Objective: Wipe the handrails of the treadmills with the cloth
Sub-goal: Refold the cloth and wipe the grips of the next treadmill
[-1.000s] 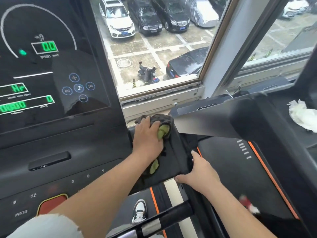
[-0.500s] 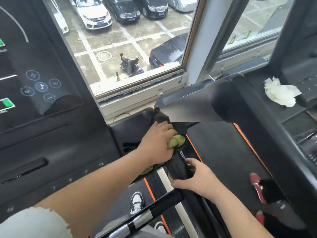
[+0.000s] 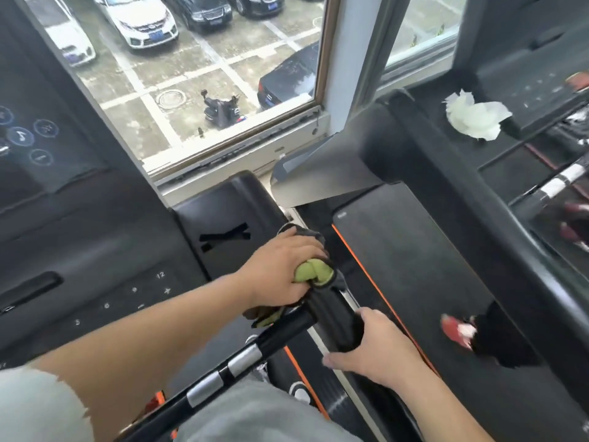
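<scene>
Left grip clenched around crumpled green-and-grey cloth, cloth pressed onto far end of black padded side handrail, right of dark treadmill console. Same rail clasped nearer by right grip, thumb and fingers straddling it. Crumpled white tissue spotted far right.

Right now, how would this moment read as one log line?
step: wipe handrail | left hand: grips cloth | right hand: holds handrail | tissue: neighbouring console

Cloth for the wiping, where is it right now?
In the head view, the cloth sits near centre, bunched under the left hand on the black handrail, just ahead of the right hand holding that rail.
</scene>
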Tool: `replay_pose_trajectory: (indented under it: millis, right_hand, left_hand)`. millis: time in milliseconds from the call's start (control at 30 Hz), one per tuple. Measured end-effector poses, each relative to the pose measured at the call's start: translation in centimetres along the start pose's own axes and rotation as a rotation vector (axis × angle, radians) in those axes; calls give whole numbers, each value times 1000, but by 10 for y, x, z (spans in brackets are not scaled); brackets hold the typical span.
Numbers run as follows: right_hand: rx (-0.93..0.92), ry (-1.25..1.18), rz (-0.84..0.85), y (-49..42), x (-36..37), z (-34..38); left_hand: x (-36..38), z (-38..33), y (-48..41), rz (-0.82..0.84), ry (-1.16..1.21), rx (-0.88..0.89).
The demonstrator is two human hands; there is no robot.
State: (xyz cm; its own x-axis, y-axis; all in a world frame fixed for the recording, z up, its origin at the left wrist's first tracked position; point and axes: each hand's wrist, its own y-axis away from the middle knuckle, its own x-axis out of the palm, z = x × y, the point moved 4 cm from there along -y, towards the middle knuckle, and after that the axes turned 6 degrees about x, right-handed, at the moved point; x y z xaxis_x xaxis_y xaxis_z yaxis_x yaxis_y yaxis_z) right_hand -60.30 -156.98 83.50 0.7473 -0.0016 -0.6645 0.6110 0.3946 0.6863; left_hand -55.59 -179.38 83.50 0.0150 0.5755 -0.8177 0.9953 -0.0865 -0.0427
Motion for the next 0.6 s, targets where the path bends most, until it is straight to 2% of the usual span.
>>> replay_pose_trajectory:
  millis: [100,200,267,333,400,500,567,600]
  right_hand:
    - [-48,-82,-21,5,3,-8]
    - [-59,-172,7,8,2,-20]
    - [-64,-240,14,9,4,-27]
    - [-59,-241,-11,11,7,-34]
    - [-38,-170,-22,15,8,-41]
    - [-36,-90,-11,21,10,-48]
    - [-48,-71,-22,25,11,-49]
    - [-54,-63,-32,25,12,-49]
  left_hand:
    - [-12,18,-10,-22,-69,-92]
    - [-8,10,-22,-191,-83,-295]
    - [11,-11,-14,-222,-19,-271]
    - [22,-26,3,-132,47,-143]
    - [11,-18,6,-60,41,-104]
    - [-4,-2,-13,-84,-45,-257]
    - [4,-15,-23,-174,-52,-378]
    - [16,-28,-23,-196,-38,-381]
